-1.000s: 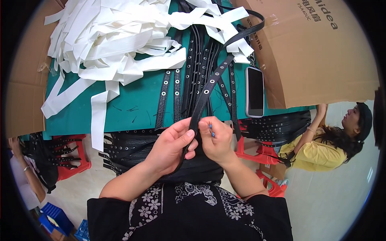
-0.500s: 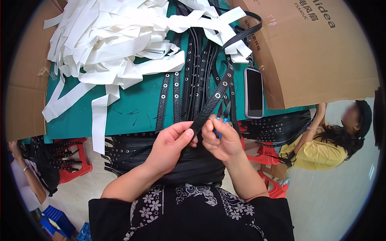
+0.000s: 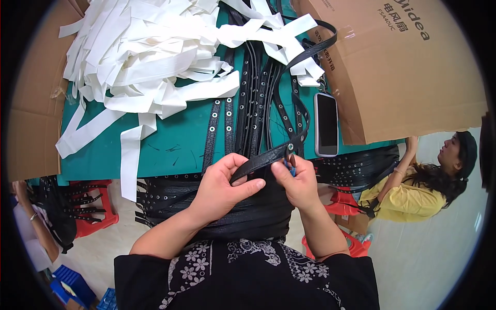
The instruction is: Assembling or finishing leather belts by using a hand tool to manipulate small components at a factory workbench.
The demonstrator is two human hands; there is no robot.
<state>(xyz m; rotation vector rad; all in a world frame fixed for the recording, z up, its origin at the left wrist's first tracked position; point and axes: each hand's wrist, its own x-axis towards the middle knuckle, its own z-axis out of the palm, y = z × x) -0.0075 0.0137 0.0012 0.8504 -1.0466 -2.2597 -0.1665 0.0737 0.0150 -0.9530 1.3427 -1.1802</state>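
My left hand (image 3: 223, 185) pinches a black leather-like strap (image 3: 264, 159) set with metal eyelets. The strap slants up to the right from my fingers, then curls back over the green table (image 3: 170, 157). Blue-handled thread snips (image 3: 292, 166) sit in my right hand (image 3: 299, 188), mostly hidden by its fingers. Their blades are up against the strap's edge; whether they touch it cannot be made out. Under my hands lies a thick bundle of black straps (image 3: 248, 219). More eyelet straps (image 3: 253, 103) run lengthwise across the table.
A heap of white fabric strips (image 3: 150, 57) covers the far left of the table. On the right lie a phone (image 3: 326, 124) and a large cardboard box (image 3: 408, 77). Another person in yellow (image 3: 413, 196) sits to the right, beside red stools (image 3: 346, 201).
The strap has turned and now bends in a curve instead of lying straight. My left hand has moved slightly left, my right slightly right, and the snips' blades have come to the strap's edge.
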